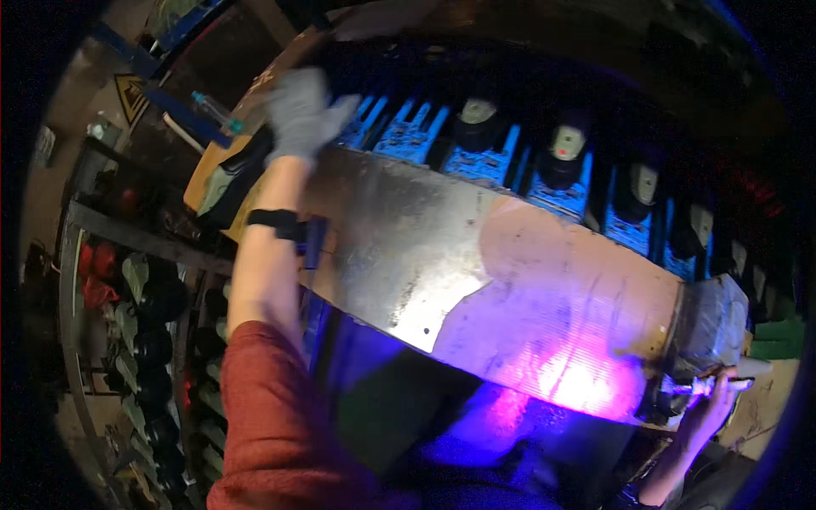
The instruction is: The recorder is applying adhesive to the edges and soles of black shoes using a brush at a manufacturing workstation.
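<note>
My left hand (304, 115), in a grey glove, reaches to the far left over the edge of the bench. It is slightly blurred; the thumb stands apart from the fingers and I see nothing in it. Nearest to it are a dark shoe-like piece with a grey-green face (223, 183) and the end of a row of blue slotted holders (412, 127). At the lower right my right hand (718, 404) is closed around a slim pale stick-like tool (701, 387), whose exact kind I cannot make out. Beside that hand stands a plastic-wrapped container (710, 319).
A metal worktop (391, 229), partly covered by a brown sheet (586, 272), slopes across the middle under purple light. Dark shoe-like pieces (565, 153) sit upright in the blue holders. A rack (144, 357) at the left carries several more. A yellow warning sign (132, 98) hangs far left.
</note>
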`<control>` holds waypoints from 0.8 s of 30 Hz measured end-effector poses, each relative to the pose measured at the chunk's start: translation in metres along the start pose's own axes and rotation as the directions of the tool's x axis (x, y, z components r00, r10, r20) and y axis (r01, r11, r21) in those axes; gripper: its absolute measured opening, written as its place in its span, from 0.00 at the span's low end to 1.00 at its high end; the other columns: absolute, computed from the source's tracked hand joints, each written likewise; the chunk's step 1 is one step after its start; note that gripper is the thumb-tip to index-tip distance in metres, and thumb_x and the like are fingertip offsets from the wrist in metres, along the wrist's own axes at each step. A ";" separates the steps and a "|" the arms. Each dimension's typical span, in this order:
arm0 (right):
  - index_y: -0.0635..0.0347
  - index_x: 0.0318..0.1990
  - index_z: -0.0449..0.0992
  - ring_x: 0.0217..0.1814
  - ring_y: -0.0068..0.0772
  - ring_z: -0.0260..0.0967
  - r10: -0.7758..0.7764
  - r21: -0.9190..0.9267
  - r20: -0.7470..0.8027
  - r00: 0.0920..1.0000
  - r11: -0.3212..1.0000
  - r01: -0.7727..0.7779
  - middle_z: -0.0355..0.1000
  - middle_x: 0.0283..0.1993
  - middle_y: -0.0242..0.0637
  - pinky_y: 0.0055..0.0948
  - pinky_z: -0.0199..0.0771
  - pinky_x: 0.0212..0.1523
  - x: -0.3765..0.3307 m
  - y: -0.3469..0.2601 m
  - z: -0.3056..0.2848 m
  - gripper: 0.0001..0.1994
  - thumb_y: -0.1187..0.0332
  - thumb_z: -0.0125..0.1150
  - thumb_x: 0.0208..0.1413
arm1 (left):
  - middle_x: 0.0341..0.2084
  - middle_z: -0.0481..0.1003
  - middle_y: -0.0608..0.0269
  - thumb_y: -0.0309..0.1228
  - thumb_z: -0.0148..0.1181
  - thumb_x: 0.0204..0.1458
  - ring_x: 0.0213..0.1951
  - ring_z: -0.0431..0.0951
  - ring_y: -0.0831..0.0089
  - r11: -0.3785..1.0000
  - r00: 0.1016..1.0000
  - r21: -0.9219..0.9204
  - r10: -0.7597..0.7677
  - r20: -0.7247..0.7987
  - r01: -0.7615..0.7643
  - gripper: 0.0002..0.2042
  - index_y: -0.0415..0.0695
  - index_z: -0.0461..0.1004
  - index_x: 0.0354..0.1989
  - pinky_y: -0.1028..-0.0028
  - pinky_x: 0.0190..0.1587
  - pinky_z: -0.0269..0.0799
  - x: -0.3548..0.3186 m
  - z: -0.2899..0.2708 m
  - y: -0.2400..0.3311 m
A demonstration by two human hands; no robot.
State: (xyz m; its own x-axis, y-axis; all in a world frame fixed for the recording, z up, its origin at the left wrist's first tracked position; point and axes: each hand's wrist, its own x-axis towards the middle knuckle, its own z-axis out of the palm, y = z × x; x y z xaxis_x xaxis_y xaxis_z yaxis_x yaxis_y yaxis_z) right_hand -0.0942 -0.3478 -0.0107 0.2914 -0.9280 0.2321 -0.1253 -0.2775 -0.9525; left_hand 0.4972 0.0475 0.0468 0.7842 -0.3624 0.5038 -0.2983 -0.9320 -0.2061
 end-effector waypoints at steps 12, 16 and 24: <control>0.58 0.39 0.70 0.33 0.21 0.65 0.169 -0.016 0.004 0.986 0.985 -0.169 0.67 0.33 0.31 0.24 0.69 0.34 -0.013 -0.029 0.000 0.11 0.60 0.55 0.62 | 0.45 0.78 0.42 0.68 0.57 0.45 0.51 0.78 0.51 0.940 0.817 0.141 -0.341 0.464 0.312 0.40 0.38 0.75 0.46 0.59 0.51 0.71 -0.076 -0.040 -0.115; 0.60 0.42 0.70 0.38 0.22 0.67 0.058 0.046 0.134 0.989 0.997 -0.064 0.69 0.37 0.31 0.24 0.71 0.42 -0.024 -0.030 -0.018 0.03 0.73 0.52 0.64 | 0.46 0.78 0.43 0.59 0.64 0.46 0.50 0.79 0.51 0.985 0.795 -0.008 -0.135 0.592 0.174 0.36 0.38 0.73 0.53 0.59 0.53 0.71 -0.120 -0.100 -0.019; 0.62 0.39 0.73 0.35 0.25 0.73 -0.294 -0.310 0.386 0.875 0.852 0.423 0.74 0.33 0.36 0.28 0.72 0.38 -0.019 -0.038 -0.037 0.04 0.73 0.60 0.59 | 0.50 0.74 0.41 0.52 0.73 0.36 0.51 0.75 0.47 0.703 0.692 -0.321 0.702 0.170 -0.634 0.50 0.45 0.57 0.69 0.58 0.54 0.71 -0.196 -0.172 0.136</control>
State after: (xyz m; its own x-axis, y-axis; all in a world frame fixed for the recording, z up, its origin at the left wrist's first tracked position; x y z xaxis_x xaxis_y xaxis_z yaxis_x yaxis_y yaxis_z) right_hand -0.1302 -0.3294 0.0283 0.6575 -0.6342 0.4069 -0.2771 -0.7056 -0.6522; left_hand 0.2092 -0.0099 0.0639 0.4258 -0.9027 0.0616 -0.8819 -0.4293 -0.1948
